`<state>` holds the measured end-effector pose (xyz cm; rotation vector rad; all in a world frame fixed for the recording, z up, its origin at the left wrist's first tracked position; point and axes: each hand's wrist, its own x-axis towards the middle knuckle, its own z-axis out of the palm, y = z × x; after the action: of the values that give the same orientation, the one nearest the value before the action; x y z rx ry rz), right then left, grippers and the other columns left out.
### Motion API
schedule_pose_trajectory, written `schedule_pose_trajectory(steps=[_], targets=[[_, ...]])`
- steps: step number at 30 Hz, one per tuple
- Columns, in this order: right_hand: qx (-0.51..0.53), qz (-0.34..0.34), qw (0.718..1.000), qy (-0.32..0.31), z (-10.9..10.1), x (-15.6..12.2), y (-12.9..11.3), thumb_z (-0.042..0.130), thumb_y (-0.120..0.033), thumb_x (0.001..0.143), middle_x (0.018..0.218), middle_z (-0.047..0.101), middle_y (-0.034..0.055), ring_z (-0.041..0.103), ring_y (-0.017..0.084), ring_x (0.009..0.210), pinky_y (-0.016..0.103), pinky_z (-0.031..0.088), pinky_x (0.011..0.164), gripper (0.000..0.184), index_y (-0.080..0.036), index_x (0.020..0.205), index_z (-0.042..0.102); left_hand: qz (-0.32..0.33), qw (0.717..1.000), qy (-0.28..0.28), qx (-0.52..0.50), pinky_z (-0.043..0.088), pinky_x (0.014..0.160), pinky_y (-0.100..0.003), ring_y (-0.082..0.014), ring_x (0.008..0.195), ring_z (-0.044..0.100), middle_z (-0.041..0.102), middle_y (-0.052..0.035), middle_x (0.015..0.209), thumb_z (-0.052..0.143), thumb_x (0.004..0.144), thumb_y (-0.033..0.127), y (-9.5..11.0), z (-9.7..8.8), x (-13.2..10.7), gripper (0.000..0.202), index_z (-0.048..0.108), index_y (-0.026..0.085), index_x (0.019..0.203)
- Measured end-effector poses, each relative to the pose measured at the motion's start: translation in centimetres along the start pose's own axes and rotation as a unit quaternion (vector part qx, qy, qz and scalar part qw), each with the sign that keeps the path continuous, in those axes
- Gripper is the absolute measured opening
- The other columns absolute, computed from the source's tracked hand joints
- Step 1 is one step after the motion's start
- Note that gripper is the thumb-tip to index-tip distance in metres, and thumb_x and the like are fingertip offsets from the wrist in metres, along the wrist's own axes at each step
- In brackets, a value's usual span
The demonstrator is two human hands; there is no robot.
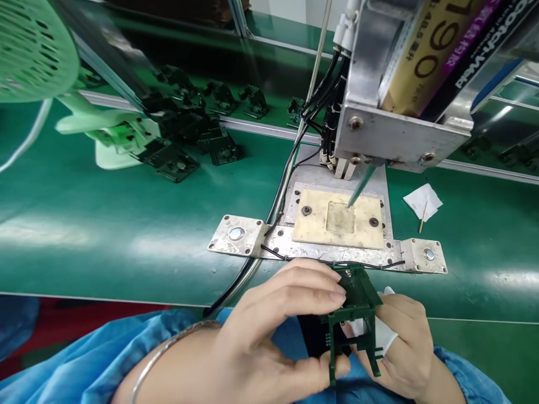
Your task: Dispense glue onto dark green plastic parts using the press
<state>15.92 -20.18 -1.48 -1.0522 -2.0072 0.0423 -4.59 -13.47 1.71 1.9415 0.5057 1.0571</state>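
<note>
My left hand (pixel 269 331) and my right hand (pixel 404 342) both grip a small dark green plastic frame part (pixel 352 314) close to my body, below the machine's base. Left fingers curl over its top and thumb presses its lower leg. Right fingers, some in white finger cots, hold its right side and underside. Just beyond stands a metal base plate (pixel 332 247) with a beige fixture block (pixel 341 221) that has a square recess. A green-tipped nozzle (pixel 361 188) from the dispensing head (pixel 396 112) points down at that recess.
Several dark green frame parts (pixel 189 134) lie in a heap at the back left on the green belt. A pale green fan (pixel 37 50) stands at the far left. Black cables (pixel 278 202) run down past the plate. A white tissue with a stick (pixel 422 201) lies at the right.
</note>
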Motion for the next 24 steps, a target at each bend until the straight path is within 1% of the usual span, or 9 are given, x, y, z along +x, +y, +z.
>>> schedule_pose_trajectory(steps=[4, 7, 10, 12, 15, 17, 19, 22, 24], targets=[[-0.027, 0.024, 0.999, 0.007, -0.8, -0.6, 1.8, 0.057, -0.011, 0.093, 0.058, 0.055, -0.0015, 0.051, 0.014, 0.048, 0.028, 0.043, 0.051, 0.016, -0.02, 0.08, 0.059, 0.011, 1.0, -0.002, 0.002, 0.059, 0.097, -0.032, -0.022, 0.105, 0.07, 0.072, -0.0056, 0.107, 0.086, 0.07, 0.011, -0.4, -0.4, 0.5, 0.063, 0.057, 0.025, 0.124], [-0.136, 0.109, 0.983, 0.064, -2.3, -4.0, 4.2, 0.072, -0.022, 0.087, 0.067, 0.068, 0.0022, 0.064, 0.018, 0.055, 0.029, 0.052, 0.053, 0.019, -0.023, 0.072, 0.061, -0.022, 0.998, -0.014, 0.056, 0.058, 0.097, -0.027, -0.02, 0.109, 0.067, 0.07, -0.0053, 0.112, 0.084, 0.075, 0.014, -0.5, -1.5, 1.1, 0.059, 0.056, 0.026, 0.126], [-0.263, 0.341, 0.883, 0.187, -3.7, -8.1, 6.7, 0.075, -0.048, 0.083, 0.064, 0.067, 0.0061, 0.065, 0.028, 0.053, 0.035, 0.047, 0.04, 0.025, -0.023, 0.086, 0.074, -0.082, 0.989, -0.012, 0.122, 0.059, 0.091, -0.026, -0.0196, 0.104, 0.068, 0.069, -0.0054, 0.112, 0.082, 0.075, 0.013, -0.8, -2.7, 1.8, 0.054, 0.06, 0.025, 0.123], [-0.263, 0.395, 0.851, 0.224, -4.1, -9.5, 7.3, 0.072, -0.058, 0.081, 0.061, 0.066, 0.0069, 0.066, 0.033, 0.054, 0.039, 0.047, 0.039, 0.042, -0.023, 0.104, 0.077, -0.116, 0.985, -0.006, 0.125, 0.06, 0.084, -0.026, -0.0196, 0.097, 0.069, 0.069, -0.0049, 0.108, 0.082, 0.072, 0.014, -1.1, -3.2, 2.4, 0.052, 0.064, 0.025, 0.12], [-0.199, 0.319, 0.912, 0.164, -3.7, -7.9, 5.8, 0.079, -0.053, 0.076, 0.068, 0.068, 0.0068, 0.068, 0.032, 0.058, 0.04, 0.053, 0.047, 0.045, -0.023, 0.11, 0.074, -0.139, 0.985, -0.01, 0.105, 0.061, 0.078, -0.025, -0.0193, 0.091, 0.07, 0.07, -0.0039, 0.103, 0.084, 0.07, 0.017, -1.4, -3.3, 3.2, 0.052, 0.067, 0.026, 0.118], [-0.134, 0.217, 0.962, 0.093, -2.8, -4.5, 4.1, 0.083, -0.046, 0.075, 0.074, 0.069, 0.0054, 0.069, 0.028, 0.063, 0.04, 0.058, 0.057, 0.037, -0.024, 0.103, 0.072, -0.135, 0.985, -0.021, 0.102, 0.061, 0.079, -0.024, -0.0191, 0.092, 0.07, 0.071, -0.0032, 0.104, 0.085, 0.068, 0.018, -1.5, -3.0, 3.6, 0.055, 0.067, 0.027, 0.119], [-0.088, 0.118, 0.989, 0.023, -1.6, -0.7, 2.8, 0.079, -0.044, 0.081, 0.074, 0.066, 0.0045, 0.067, 0.024, 0.065, 0.038, 0.058, 0.06, 0.026, -0.023, 0.092, 0.068, -0.117, 0.987, -0.036, 0.101, 0.061, 0.082, -0.023, -0.0192, 0.094, 0.071, 0.071, -0.0024, 0.106, 0.086, 0.065, 0.016, -1.4, -2.6, 3.9, 0.061, 0.066, 0.028, 0.122], [-0.065, 0.011, 0.993, -0.096, -0.4, 2.5, 2.2, 0.068, -0.028, 0.091, 0.06, 0.052, -0.0004, 0.054, 0.016, 0.05, 0.029, 0.044, 0.046, 0.02, -0.021, 0.073, 0.061, -0.076, 0.99, -0.049, 0.112, 0.06, 0.085, -0.021, -0.0199, 0.097, 0.072, 0.072, -0.0024, 0.109, 0.082, 0.062, 0.009, -1.2, -2.2, 3.6, 0.068, 0.064, 0.029, 0.124], [-0.045, 0.013, 0.993, -0.106, -0.3, 1.6, 2.6, 0.066, -0.025, 0.091, 0.054, 0.044, -0.0034, 0.044, 0.012, 0.042, 0.027, 0.034, 0.04, 0.024, -0.022, 0.068, 0.06, -0.059, 0.988, -0.041, 0.137, 0.06, 0.083, -0.021, -0.021, 0.097, 0.072, 0.073, -0.0038, 0.109, 0.078, 0.064, 0.008, -1.4, -2.8, 2.9, 0.064, 0.064, 0.029, 0.123]])
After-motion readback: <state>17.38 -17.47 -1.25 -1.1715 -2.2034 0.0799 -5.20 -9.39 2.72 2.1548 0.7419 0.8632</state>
